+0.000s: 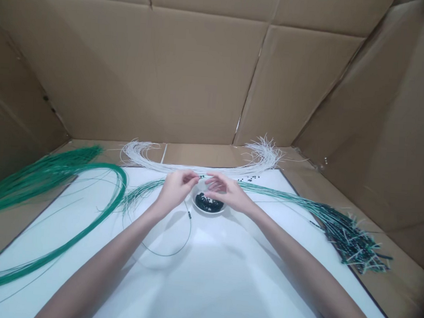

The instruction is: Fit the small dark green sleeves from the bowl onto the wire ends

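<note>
Head view: your left hand [174, 189] pinches a thin green wire [176, 251] that loops over the white board [225, 276]. Your right hand [226, 191], fingers loosely spread, hovers above the bowl [208, 210] of dark beads [208, 203].

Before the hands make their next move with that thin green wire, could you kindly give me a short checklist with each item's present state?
1. Left hand pinches the thin green wire: ok.
2. Right hand meets the wire's tip: cannot tell, too small.
3. White dish of dark beads under the hands: ok.
4. Bead already on the wire's loop: ok.
5. Finished beaded wires lie apart, to the right: ok.
6. White mat before the hands free of wire: ok.
</note>
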`<state>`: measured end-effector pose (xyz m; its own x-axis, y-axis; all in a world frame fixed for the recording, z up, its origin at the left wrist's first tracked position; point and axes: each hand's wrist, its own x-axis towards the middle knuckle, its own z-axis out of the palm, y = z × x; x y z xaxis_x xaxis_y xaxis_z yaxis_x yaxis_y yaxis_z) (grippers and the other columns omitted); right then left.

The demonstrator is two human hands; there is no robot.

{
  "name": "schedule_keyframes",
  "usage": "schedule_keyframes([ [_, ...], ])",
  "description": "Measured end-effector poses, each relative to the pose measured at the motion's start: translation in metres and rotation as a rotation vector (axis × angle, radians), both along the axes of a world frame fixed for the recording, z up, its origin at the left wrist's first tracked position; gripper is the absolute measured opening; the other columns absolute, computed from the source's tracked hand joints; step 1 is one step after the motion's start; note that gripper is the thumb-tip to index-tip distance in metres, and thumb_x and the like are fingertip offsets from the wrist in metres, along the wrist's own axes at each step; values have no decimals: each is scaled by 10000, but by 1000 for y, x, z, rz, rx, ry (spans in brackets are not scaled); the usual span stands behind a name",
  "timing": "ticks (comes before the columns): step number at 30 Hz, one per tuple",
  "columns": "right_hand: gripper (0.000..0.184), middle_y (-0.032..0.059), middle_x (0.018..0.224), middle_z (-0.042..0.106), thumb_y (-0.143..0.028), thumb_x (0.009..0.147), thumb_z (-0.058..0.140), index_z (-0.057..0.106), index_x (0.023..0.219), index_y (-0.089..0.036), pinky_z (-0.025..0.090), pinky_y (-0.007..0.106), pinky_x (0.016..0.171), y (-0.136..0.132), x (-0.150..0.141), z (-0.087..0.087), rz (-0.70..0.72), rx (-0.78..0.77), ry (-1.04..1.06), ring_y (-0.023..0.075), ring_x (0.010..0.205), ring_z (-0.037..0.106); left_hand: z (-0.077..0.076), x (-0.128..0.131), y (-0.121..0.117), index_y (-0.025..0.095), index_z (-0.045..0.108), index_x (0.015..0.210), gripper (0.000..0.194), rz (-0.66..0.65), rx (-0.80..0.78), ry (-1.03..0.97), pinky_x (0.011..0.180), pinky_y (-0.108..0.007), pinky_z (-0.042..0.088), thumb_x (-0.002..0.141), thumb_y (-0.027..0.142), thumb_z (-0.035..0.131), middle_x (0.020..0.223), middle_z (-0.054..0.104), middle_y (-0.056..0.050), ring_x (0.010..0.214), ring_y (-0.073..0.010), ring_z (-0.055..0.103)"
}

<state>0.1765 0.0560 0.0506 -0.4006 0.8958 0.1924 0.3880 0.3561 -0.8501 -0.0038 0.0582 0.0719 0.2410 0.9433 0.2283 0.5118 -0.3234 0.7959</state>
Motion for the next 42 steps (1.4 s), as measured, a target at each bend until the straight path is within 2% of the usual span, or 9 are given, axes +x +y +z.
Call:
schedule_keyframes([
  [3, 437, 68, 1025, 607, -208, 625, 645, 570, 1055, -182, 423, 299, 786, 2, -1, 0, 167, 59, -377, 188, 912, 542, 2, -6, 4, 147, 659, 779, 215, 18, -58, 22, 680, -250, 458, 714, 287, 509, 786, 687, -46, 734, -179, 622],
  [7, 367, 88, 944, 628, -120, 631, 583, 613, 995, -147, 405, 259, 709, 3, -13, -1, 223, 132, -684, 207, 881, 546, 4, -8, 4, 158, 679, 798, 226, 30, -63, 75, 723, -261, 464, 700, 286, 520, 830, 692, -41, 785, -192, 627],
  [14, 139, 40, 646, 633, -109, 632, 564, 672, 711, -147, 337, 207, 515, 2, -22, -6, 166, 116, -722, 139, 589, 549, 3, -8, 3, 169, 683, 794, 220, 35, -32, 89, 739, -284, 464, 708, 284, 517, 839, 692, -44, 816, -203, 625],
  [22, 170, 31, 559, 628, -70, 633, 529, 653, 578, -172, 334, 212, 503, 4, -13, -6, 73, 199, -669, 125, 518, 533, 1, -3, -4, 181, 656, 865, 219, 43, 59, -26, 711, -266, 461, 730, 284, 517, 816, 683, -36, 772, -173, 620],
  [25, 170, 31, 624, 659, -98, 673, 522, 670, 653, -180, 377, 224, 555, 6, -6, -4, 35, 196, -569, 136, 570, 570, 0, -3, -7, 181, 649, 825, 187, 63, 80, -50, 695, -249, 455, 729, 282, 525, 813, 676, -33, 776, -164, 614],
  [27, 156, 33, 657, 671, -120, 688, 529, 674, 687, -177, 416, 244, 612, 8, -1, -2, -6, 154, -422, 142, 608, 593, -1, -5, -8, 175, 641, 782, 169, 74, 83, -61, 683, -242, 453, 726, 292, 532, 807, 672, -31, 774, -159, 611],
  [31, 110, 45, 681, 672, -189, 659, 598, 676, 724, -146, 473, 268, 609, 7, 5, 2, -139, 2, 59, 143, 598, 606, -3, -8, -8, 167, 629, 766, 178, 86, 76, -72, 675, -244, 451, 731, 308, 528, 795, 666, -31, 769, -158, 606],
  [35, 190, 45, 695, 674, -263, 600, 673, 687, 746, -141, 492, 286, 628, 3, 5, 4, -199, -120, 446, 137, 618, 600, -2, -7, -11, 165, 623, 770, 186, 68, 74, -97, 691, -252, 450, 740, 318, 523, 793, 662, -33, 765, -158, 602],
  [42, 210, 25, 705, 653, -266, 629, 667, 688, 824, -189, 469, 238, 573, -5, 0, 4, -109, -242, 676, 103, 638, 553, 4, -4, -26, 170, 608, 768, 184, 50, 109, -125, 712, -255, 447, 758, 319, 501, 803, 645, -30, 757, -149, 580],
])
